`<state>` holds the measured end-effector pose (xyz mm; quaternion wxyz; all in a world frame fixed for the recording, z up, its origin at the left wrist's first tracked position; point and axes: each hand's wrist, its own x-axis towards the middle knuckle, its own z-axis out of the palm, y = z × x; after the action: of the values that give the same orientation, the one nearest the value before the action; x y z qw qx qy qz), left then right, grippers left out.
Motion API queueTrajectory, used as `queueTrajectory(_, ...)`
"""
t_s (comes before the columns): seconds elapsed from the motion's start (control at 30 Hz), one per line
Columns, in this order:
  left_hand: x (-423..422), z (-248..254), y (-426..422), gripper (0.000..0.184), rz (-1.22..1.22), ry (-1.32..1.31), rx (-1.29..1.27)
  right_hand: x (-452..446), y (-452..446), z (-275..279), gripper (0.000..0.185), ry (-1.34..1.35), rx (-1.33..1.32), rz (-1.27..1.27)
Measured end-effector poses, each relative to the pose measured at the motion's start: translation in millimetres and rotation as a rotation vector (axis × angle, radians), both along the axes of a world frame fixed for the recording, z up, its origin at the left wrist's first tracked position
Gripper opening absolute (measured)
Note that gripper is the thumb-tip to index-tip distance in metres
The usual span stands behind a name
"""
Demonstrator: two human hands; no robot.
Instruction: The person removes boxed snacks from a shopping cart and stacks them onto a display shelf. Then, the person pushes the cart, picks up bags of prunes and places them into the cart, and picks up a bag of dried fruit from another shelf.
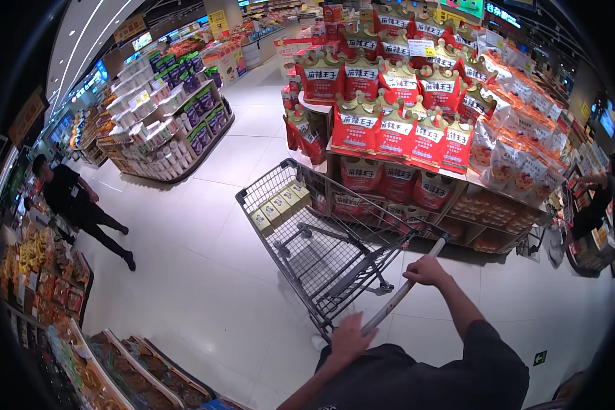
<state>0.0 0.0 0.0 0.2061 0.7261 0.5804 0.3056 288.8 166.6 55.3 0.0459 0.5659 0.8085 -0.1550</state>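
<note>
One right hand (427, 270) clamped round the handle (404, 294) of a wire shopping cart (301, 263), toward 4 o'clock in the view. Well apart from it, at 5 o'clock, left hand (352, 338) at the other end of the handle, blurred; cannot tell whether closed round it or only resting there. Cart at the centre of the view, on pale floor tiles (184, 273). Inside it, at its 10 o'clock, a row of small yellow-green boxes (280, 205), side by side. Toward 1 o'clock, near the cart, red bags (357, 130) piled in tiers. Between 2 and 3 o'clock, orange-and-white bags (516, 164) next to them. At 10 o'clock, white tubs (141, 102) and purple packs (199, 106) on stepped shelves. At 9 o'clock, a person in black (77, 197), upright. At 4 o'clock, farther out than the right hand, a green floor sign (540, 357).
</note>
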Motion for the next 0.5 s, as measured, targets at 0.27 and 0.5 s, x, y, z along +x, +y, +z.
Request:
queueTrajectory(0.27,-155,-51,76,0.04,0.062,0.386,-0.189,-123,114,-20,0.038,-0.208,0.202,0.026)
queueTrajectory(0.5,-287,-31,173,0.053,0.275,0.455,-0.181,-249,219,4,0.046,-0.298,-0.276,0.194)
